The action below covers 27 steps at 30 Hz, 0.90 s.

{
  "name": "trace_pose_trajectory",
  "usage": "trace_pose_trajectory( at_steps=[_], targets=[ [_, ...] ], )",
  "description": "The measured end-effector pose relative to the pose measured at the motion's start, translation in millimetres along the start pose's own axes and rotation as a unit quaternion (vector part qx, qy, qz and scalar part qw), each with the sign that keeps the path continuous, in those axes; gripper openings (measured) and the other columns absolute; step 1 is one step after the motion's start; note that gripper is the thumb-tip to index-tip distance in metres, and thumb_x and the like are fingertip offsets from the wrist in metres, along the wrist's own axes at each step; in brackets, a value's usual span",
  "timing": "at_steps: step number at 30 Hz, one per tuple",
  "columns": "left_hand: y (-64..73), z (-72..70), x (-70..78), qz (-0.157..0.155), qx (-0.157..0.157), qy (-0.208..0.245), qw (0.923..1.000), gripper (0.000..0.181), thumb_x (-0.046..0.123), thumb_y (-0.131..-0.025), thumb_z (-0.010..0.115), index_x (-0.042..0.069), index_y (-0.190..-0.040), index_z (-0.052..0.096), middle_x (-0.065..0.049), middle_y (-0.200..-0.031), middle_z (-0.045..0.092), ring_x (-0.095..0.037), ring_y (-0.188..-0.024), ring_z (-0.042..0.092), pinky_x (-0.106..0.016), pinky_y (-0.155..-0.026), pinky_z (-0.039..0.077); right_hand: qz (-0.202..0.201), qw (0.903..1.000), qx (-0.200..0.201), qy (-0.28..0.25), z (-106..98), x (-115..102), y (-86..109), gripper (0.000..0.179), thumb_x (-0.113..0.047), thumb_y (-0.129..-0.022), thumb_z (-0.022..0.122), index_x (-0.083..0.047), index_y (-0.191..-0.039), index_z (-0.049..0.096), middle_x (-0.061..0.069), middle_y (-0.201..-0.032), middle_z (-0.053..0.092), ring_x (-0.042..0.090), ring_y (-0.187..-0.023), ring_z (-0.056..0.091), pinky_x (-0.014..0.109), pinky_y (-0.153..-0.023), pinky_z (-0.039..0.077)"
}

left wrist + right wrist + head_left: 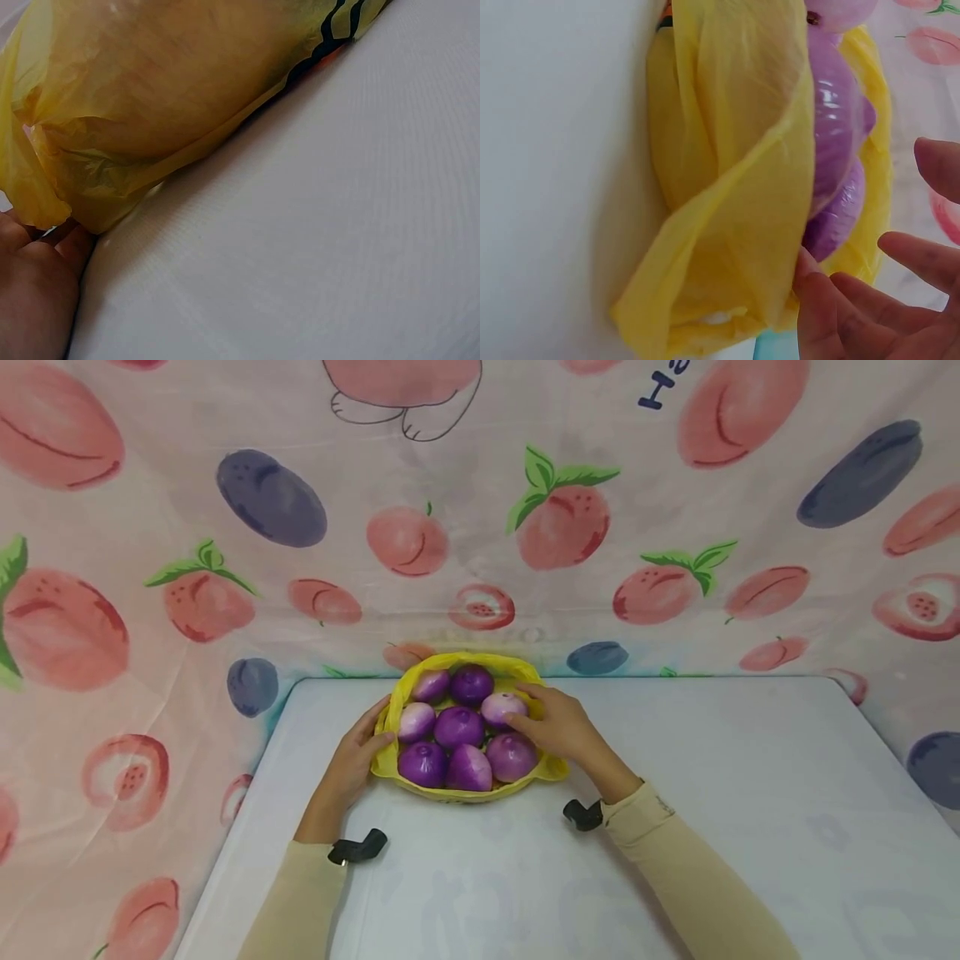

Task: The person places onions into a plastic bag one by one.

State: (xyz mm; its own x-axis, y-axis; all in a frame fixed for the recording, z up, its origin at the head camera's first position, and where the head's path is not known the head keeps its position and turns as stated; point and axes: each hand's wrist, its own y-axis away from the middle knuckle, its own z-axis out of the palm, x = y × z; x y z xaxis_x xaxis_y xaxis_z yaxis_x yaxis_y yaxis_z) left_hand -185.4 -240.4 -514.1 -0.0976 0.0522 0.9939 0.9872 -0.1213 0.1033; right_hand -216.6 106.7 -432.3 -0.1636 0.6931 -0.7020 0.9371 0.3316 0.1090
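In the head view, several purple onions [459, 727] sit packed together in a yellow plastic bag [380, 764] with its mouth spread wide. My left hand [350, 764] rests against the bag's left side, thumb near the rim. In the left wrist view, part of this hand [37, 289] lies under a loose corner of the bag [165, 90]. Over the right rim reaches my right hand [558, 722], its thumb overlapping a pale onion. Its fingers [900, 300] are spread in the right wrist view, one fingertip right at the bag's edge [727, 225].
The bag stands near the back edge of a white table [720, 777]. Behind it hangs a pink cloth [465, 460] printed with fruit. A black wrist mount [358, 847] sits at my left cuff, another black mount [582, 815] at my right.
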Motion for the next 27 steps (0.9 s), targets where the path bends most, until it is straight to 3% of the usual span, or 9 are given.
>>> trace_pose_trajectory(
  at_steps=[3, 9, 23, 27],
  targets=[
    [0.3, 0.2, -1.1, -0.001, -0.001, 0.008, 1.0, 0.061, 0.02, -0.103, 0.057, 0.032, -0.159, 0.036, 0.004, -0.169, 0.028, -0.019, -0.155, 0.026, -0.015, -0.112, 0.037, 0.006, 1.0, 0.001, -0.006, -4, 1, 4.9, 0.068, -0.049, -0.096, 0.065, -0.015, -0.154, 0.047, 0.017, -0.154, 0.05, 0.041, -0.139, 0.049, 0.059, -0.113, 0.042],
    [0.7, 2.2, -0.4, 0.003, -0.004, 0.016, 0.9999, 0.061, 0.019, -0.103, 0.057, 0.03, -0.159, 0.036, 0.005, -0.168, 0.029, -0.018, -0.154, 0.026, -0.01, -0.107, 0.039, 0.021, 0.9991, -0.001, -0.036, -15, 5, 15.8, 0.067, -0.05, -0.097, 0.065, -0.021, -0.155, 0.045, 0.015, -0.151, 0.053, 0.036, -0.114, 0.068, 0.044, -0.091, 0.06],
    [-0.4, 0.4, 1.2, -0.007, 0.006, 0.01, 0.9999, 0.061, 0.018, -0.104, 0.057, 0.032, -0.159, 0.036, 0.005, -0.169, 0.028, -0.018, -0.155, 0.024, -0.022, -0.119, 0.033, 0.025, 0.9984, 0.012, -0.049, -38, 23, 35.4, 0.066, -0.051, -0.097, 0.064, -0.027, -0.155, 0.044, 0.011, -0.153, 0.053, 0.033, -0.115, 0.069, 0.049, -0.09, 0.059],
    [0.8, 0.6, 3.1, -0.012, 0.015, 0.014, 0.9997, 0.061, 0.019, -0.103, 0.057, 0.034, -0.159, 0.037, 0.004, -0.169, 0.028, -0.019, -0.155, 0.027, -0.019, -0.114, 0.038, 0.03, 0.9984, 0.018, -0.045, -47, 31, 41.8, 0.068, -0.057, -0.096, 0.062, -0.029, -0.155, 0.043, 0.009, -0.153, 0.053, 0.035, -0.117, 0.067, 0.051, -0.094, 0.058]
  ],
)
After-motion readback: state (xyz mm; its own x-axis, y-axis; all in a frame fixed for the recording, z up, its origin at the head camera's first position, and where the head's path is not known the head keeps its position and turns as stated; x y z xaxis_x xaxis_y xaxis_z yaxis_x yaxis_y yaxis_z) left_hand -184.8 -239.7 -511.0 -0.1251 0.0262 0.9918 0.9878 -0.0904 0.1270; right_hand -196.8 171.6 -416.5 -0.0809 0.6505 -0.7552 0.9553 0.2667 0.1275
